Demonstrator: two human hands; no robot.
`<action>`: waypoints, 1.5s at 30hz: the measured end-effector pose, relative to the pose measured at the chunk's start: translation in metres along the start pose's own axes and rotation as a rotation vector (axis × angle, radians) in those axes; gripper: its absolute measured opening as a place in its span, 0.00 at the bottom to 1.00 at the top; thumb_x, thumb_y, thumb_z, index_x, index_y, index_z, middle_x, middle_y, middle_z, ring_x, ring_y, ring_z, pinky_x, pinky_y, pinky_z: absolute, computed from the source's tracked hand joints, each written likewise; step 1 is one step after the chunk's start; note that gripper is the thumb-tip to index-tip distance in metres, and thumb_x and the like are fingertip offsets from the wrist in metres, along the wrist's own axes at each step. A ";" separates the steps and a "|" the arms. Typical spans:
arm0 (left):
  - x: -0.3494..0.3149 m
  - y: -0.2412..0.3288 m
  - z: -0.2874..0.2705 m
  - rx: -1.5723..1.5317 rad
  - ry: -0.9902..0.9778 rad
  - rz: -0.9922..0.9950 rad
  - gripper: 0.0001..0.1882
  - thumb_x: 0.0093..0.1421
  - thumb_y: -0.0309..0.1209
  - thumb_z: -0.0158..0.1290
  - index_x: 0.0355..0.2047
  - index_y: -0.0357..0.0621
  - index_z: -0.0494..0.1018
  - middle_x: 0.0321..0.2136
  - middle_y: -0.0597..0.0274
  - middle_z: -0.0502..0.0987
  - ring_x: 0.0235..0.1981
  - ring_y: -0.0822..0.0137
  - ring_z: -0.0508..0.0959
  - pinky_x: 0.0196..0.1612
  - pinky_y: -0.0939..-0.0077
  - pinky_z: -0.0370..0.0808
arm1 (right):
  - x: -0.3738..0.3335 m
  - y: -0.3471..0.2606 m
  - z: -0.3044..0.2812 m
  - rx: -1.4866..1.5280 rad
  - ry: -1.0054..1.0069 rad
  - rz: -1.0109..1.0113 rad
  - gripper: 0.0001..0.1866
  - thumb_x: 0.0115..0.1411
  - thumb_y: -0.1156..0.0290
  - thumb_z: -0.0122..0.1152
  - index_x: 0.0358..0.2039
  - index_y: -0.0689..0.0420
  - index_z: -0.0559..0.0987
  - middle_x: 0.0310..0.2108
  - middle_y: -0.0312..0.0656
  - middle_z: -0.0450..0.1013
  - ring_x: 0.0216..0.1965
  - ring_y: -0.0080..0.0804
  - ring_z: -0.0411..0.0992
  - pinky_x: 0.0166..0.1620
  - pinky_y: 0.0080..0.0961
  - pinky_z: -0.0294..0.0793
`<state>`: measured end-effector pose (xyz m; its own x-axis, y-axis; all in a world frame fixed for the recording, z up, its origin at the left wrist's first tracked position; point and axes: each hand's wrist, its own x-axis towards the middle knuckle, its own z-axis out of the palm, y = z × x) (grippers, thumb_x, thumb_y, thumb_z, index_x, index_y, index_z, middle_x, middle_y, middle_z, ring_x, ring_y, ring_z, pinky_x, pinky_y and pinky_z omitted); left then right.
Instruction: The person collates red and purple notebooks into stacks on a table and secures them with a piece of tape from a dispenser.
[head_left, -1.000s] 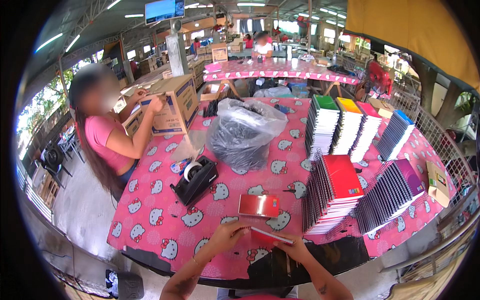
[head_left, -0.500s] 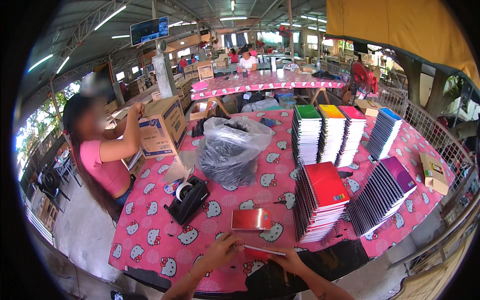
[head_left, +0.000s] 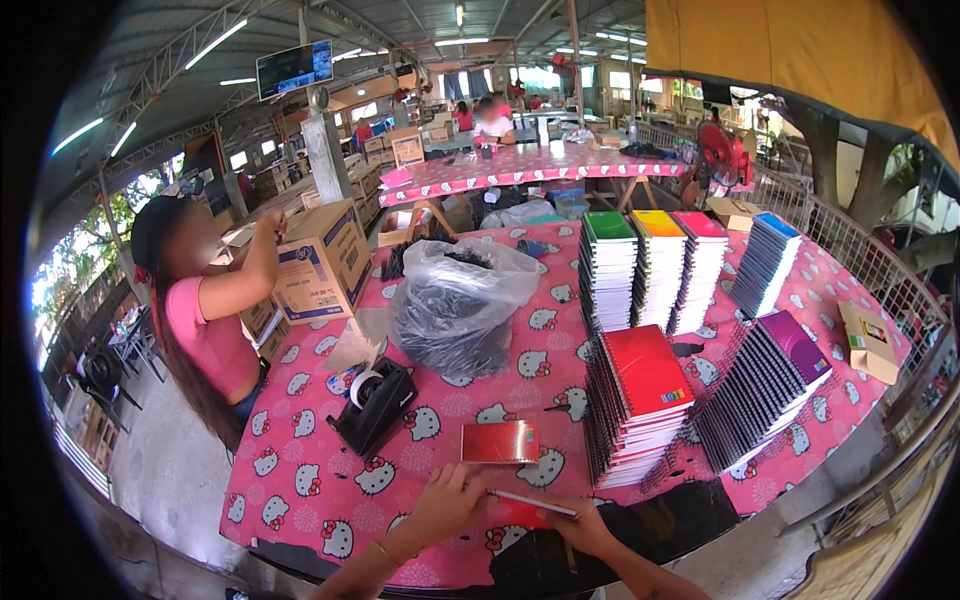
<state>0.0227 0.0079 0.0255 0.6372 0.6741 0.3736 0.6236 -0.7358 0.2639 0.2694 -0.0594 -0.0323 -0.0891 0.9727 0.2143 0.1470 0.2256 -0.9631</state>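
A small red notebook [head_left: 524,508] is held low over the near edge of the table, tilted so that its pale page edge shows. My right hand [head_left: 585,526] grips its right end. My left hand [head_left: 450,497] is closed at its left end, fingers bent together by the binding; exactly what the fingertips pinch is too small to see. Just beyond, another red notebook [head_left: 500,442] lies flat on the pink patterned tablecloth [head_left: 440,400]. To the right rises a tall stack of red spiral notebooks [head_left: 645,390].
A black tape dispenser [head_left: 372,408] and a clear plastic bag of black strands [head_left: 460,310] stand to the left and beyond. Purple [head_left: 770,390], green [head_left: 608,270], yellow [head_left: 658,270], pink [head_left: 698,270] and blue [head_left: 766,265] notebook stacks fill the right. A co-worker [head_left: 215,320] handles a cardboard box [head_left: 325,260].
My left hand has shifted very slightly along the notebook's end, while my right hand keeps its grip. At left, the co-worker's head has turned a little over the box.
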 end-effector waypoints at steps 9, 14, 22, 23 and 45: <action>-0.005 0.005 0.014 0.038 0.000 0.028 0.21 0.61 0.42 0.54 0.49 0.43 0.71 0.49 0.55 0.71 0.50 0.56 0.73 0.53 0.47 0.64 | -0.008 -0.005 0.009 0.009 0.127 -0.020 0.16 0.61 0.77 0.62 0.51 0.60 0.79 0.41 0.42 0.81 0.41 0.20 0.75 0.46 0.20 0.74; 0.007 0.004 -0.011 -0.272 -0.047 -0.036 0.13 0.57 0.35 0.60 0.40 0.44 0.75 0.41 0.58 0.72 0.40 0.59 0.77 0.43 0.62 0.74 | -0.004 -0.013 0.005 0.043 0.082 0.059 0.16 0.61 0.76 0.63 0.50 0.61 0.79 0.41 0.43 0.81 0.41 0.20 0.75 0.46 0.20 0.74; 0.003 0.043 -0.001 0.376 0.165 0.049 0.30 0.58 0.49 0.56 0.55 0.44 0.70 0.54 0.49 0.69 0.52 0.51 0.70 0.58 0.43 0.60 | -0.006 -0.020 0.012 0.076 0.166 0.140 0.16 0.61 0.76 0.63 0.49 0.62 0.80 0.41 0.43 0.80 0.40 0.21 0.75 0.46 0.21 0.74; -0.003 0.049 0.004 0.402 0.179 0.023 0.28 0.59 0.49 0.55 0.54 0.44 0.70 0.53 0.50 0.70 0.53 0.52 0.71 0.59 0.43 0.59 | -0.007 -0.020 0.014 0.075 0.168 0.128 0.16 0.61 0.76 0.63 0.49 0.62 0.80 0.41 0.43 0.80 0.40 0.20 0.75 0.46 0.21 0.74; 0.011 -0.002 -0.019 -0.475 -0.083 0.098 0.12 0.57 0.38 0.62 0.39 0.50 0.78 0.35 0.62 0.81 0.42 0.60 0.80 0.59 0.58 0.64 | -0.011 -0.017 -0.001 0.009 -0.059 -0.002 0.17 0.61 0.77 0.62 0.51 0.61 0.79 0.41 0.39 0.80 0.39 0.18 0.73 0.45 0.18 0.72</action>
<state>0.0197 0.0151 0.0461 0.7284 0.5890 0.3501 0.2958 -0.7311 0.6148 0.2690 -0.0743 -0.0181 -0.1473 0.9673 0.2067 0.1383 0.2271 -0.9640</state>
